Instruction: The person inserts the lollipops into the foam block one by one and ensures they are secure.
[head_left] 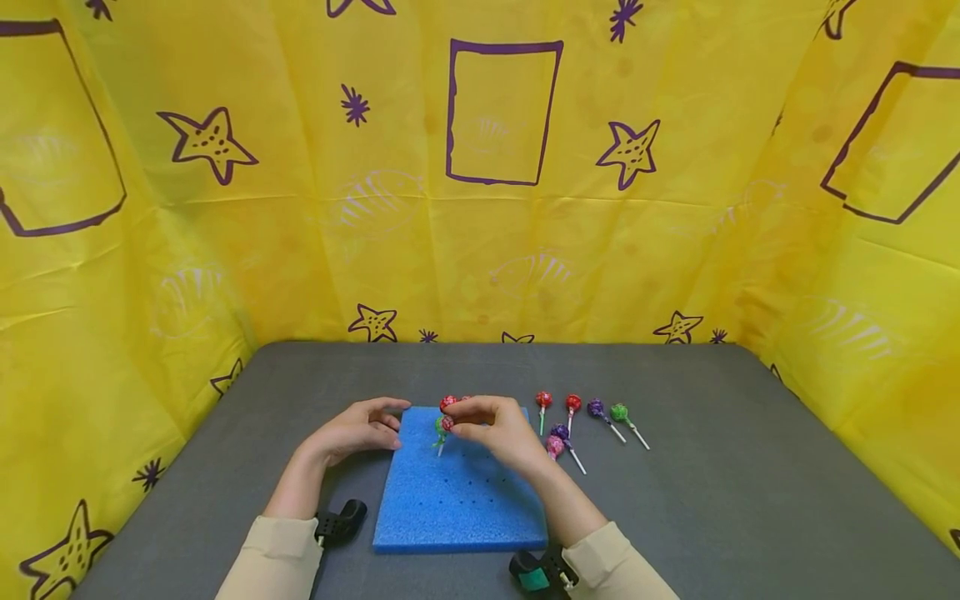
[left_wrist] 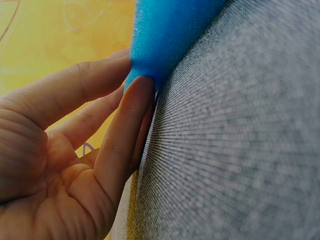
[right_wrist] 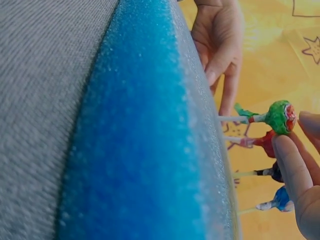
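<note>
A blue foam board (head_left: 450,525) with rows of small holes lies on the table. A lollipop with a green and red wrapper (right_wrist: 279,118) stands with its stick in the foam, upright from the board. My right hand (head_left: 498,429) pinches this lollipop's head between thumb and fingertips. Beyond it, a red lollipop (right_wrist: 266,143), a dark one (right_wrist: 276,172) and a blue one (right_wrist: 282,198) also stand in the board, partly hidden by the right hand in the head view. My left hand (head_left: 360,432) rests its fingertips against the board's left edge, fingers loosely bent.
Right of the board lie several loose lollipops: two red ones (head_left: 543,400), a purple one (head_left: 596,407), a green one (head_left: 619,412), and a second purple one (head_left: 560,432) against a pink one (head_left: 555,447). A yellow patterned cloth (head_left: 487,225) encloses the grey table (head_left: 697,500).
</note>
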